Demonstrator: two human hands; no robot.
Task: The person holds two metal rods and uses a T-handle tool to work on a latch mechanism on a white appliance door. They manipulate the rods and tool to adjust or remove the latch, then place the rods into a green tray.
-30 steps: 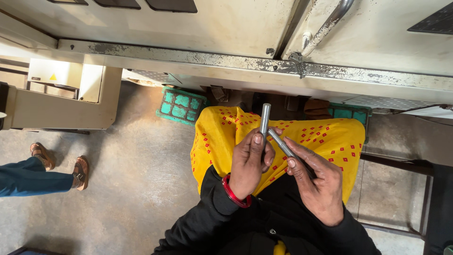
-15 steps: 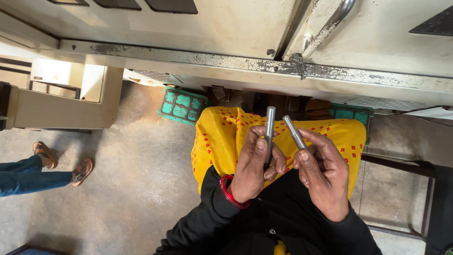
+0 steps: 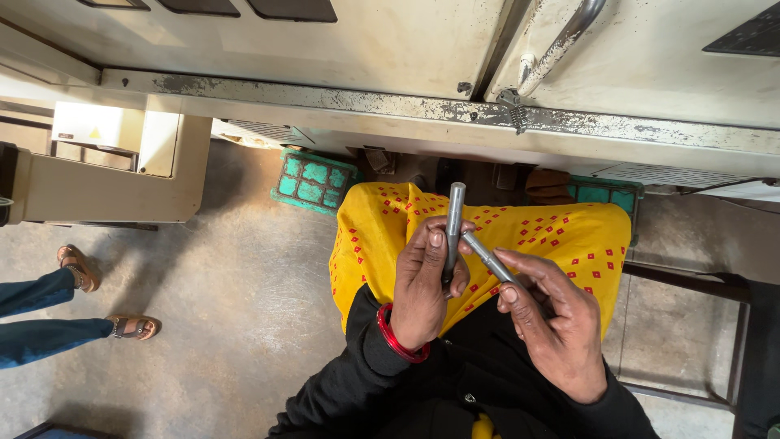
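Note:
My left hand [image 3: 424,280] grips a grey metal rod [image 3: 454,218] that points up and away from me, thumb pressed along its side. My right hand [image 3: 552,321] pinches a second grey metal rod [image 3: 486,257] that slants toward the upper left, its tip touching the first rod near my left thumb. Both hands hover over my lap, which is covered by yellow cloth with red dots [image 3: 569,236]. A red bangle [image 3: 396,337] circles my left wrist, above a black sleeve.
A worn cream metal machine front [image 3: 390,97] with a curved handle [image 3: 561,45] stands just ahead. Green plastic crates [image 3: 313,180] sit under it. Another person's sandalled feet and blue trousers [image 3: 57,305] are at the left on the concrete floor. A dark metal frame [image 3: 747,325] is at right.
The two rods stood apart half a second ago; now the right rod has tilted left and its tip meets the left rod. Both hands have dropped slightly toward my lap.

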